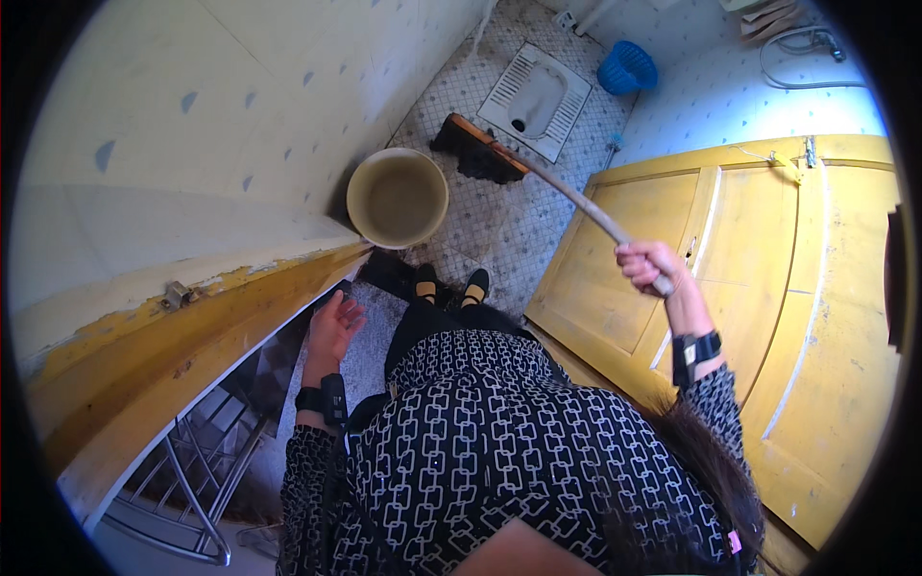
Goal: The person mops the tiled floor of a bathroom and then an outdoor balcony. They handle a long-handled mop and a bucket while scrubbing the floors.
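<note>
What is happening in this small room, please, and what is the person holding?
A person is holding a long-handled mop in the right hand, gripping near the handle's end. The mop's dark cloth is just on the near side of the squat toilet, with a beige bucket to its left. The left hand is open, with no visible grip on anything.

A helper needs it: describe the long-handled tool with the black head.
Before the yellow panelled door, find the person's right hand. It grips the tool by its pale handle. Its orange crossbar and shaggy black head set it apart from the round cream bucket nearby.
</note>
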`<control>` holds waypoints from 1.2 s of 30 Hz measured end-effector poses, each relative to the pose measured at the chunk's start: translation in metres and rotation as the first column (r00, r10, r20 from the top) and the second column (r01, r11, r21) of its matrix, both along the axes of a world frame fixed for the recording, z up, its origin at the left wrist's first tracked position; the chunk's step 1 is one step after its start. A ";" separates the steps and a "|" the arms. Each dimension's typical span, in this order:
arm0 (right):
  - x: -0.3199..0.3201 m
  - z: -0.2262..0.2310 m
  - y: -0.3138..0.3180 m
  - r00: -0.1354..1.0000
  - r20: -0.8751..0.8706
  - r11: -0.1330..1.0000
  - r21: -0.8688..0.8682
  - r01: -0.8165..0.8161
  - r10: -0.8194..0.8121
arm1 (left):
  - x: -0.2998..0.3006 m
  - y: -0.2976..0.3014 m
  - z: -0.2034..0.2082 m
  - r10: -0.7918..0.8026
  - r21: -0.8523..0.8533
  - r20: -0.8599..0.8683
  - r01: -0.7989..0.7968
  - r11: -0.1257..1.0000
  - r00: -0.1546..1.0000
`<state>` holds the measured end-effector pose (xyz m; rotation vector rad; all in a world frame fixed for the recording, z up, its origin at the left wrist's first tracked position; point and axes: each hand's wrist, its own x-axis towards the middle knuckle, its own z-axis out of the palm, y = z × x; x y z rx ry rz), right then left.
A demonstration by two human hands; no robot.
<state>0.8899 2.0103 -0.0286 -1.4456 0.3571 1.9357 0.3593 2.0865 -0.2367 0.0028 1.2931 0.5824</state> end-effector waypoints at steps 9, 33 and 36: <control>0.034 0.078 0.120 0.910 0.113 0.917 -0.083 -0.390 0.398 | 0.014 -0.020 0.019 0.110 0.180 -0.094 -0.092 0.979 0.989; 0.036 -0.203 0.166 -0.014 0.719 0.364 -0.368 -0.856 0.694 | 0.058 0.029 0.208 0.558 0.637 -0.702 0.041 0.769 0.441; 0.033 -0.212 0.162 -0.183 0.715 0.227 -0.438 -0.870 0.675 | 0.078 0.031 0.231 0.519 0.532 -0.742 -0.100 0.841 0.424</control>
